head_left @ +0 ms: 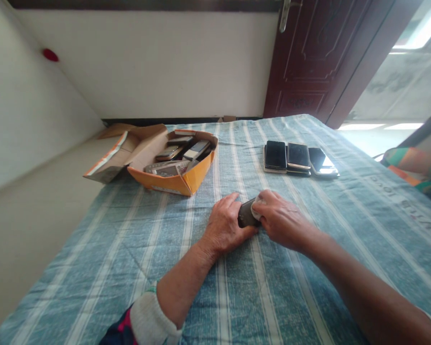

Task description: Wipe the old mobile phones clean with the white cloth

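A dark grey phone (247, 213) lies on the striped bedcover, in the middle of the view. My left hand (225, 225) is closed around its left end, thumb along the near edge and fingers at the far edge. Pinched in my right hand (280, 218) is a white wipe (258, 208), pressed against the phone's right end. That end of the phone is partly hidden by the wipe and fingers.
An open orange cardboard box (201, 178) holding several old phones (168, 153) stands at the back left. Several phones (299, 156) lie side by side at the back right, some stacked. Colourful fabric (413, 165) is at the right edge, beyond printed letters on the cover.
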Motion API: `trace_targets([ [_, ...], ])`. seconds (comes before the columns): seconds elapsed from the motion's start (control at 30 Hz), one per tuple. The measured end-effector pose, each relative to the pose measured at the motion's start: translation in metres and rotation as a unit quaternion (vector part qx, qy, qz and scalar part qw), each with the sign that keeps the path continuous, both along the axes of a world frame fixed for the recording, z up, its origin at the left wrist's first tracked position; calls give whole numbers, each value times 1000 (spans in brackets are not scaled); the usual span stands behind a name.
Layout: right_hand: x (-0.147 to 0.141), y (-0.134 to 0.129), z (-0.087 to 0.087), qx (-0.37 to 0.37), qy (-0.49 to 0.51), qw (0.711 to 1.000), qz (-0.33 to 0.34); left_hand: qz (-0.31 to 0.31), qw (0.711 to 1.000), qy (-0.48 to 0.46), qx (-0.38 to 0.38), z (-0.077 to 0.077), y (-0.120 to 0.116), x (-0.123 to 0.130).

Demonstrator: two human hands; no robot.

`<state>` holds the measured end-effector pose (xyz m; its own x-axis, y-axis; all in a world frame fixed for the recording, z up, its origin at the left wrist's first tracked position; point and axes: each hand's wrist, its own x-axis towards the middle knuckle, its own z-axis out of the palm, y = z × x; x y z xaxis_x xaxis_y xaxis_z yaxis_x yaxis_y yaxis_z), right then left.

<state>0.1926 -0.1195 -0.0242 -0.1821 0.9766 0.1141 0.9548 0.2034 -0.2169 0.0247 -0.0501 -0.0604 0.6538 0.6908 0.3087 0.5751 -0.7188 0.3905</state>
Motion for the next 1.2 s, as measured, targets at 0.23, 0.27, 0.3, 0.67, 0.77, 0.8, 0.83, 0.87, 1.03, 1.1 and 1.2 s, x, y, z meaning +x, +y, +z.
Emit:
trace_targets([
  [0.23, -1, 4, -4, 10, -13, 1000, -6, 1, 1000, 2, 5, -1, 0, 1],
  [0.27, -2, 5, -5, 15, -13, 1000, -9, 2, 1000, 1, 6, -1, 0, 1],
  [0.3, -2, 5, -6, 24, -10, 1000, -11, 2, 1000, -1, 8, -1, 0, 1],
  [0.67, -15, 13, -15, 85, -55, 994, 37, 3, 1000, -13, 14, -6, 1, 2],
  [0.77, -19, 11, -10, 61, -76, 995, 34, 1, 1000, -9, 8, -5, 1, 1],
  [0.8, -20, 10, -8, 55, -79, 995, 34, 0, 1000, -8, 7, -4, 1, 1],
  [0.83, -21, 10, -7, 49, -81, 995, 35, -1, 1000, -7, 6, -3, 1, 1],
  [0.87, -21, 9, -6, 44, -83, 995, 37, 0, 1000, -5, 5, -2, 1, 1],
  [1.03, -22, 7, -4, 35, -84, 995, 47, 5, 1000, -1, 2, 0, -2, 1],
  [1.1, -21, 6, -2, 23, -81, 995, 49, 6, 1000, -4, 6, 0, -2, 1],
  [1.2, -21, 3, 1, 1, -74, 996, 50, 6, 1000, -3, 15, -2, -3, 1],
])
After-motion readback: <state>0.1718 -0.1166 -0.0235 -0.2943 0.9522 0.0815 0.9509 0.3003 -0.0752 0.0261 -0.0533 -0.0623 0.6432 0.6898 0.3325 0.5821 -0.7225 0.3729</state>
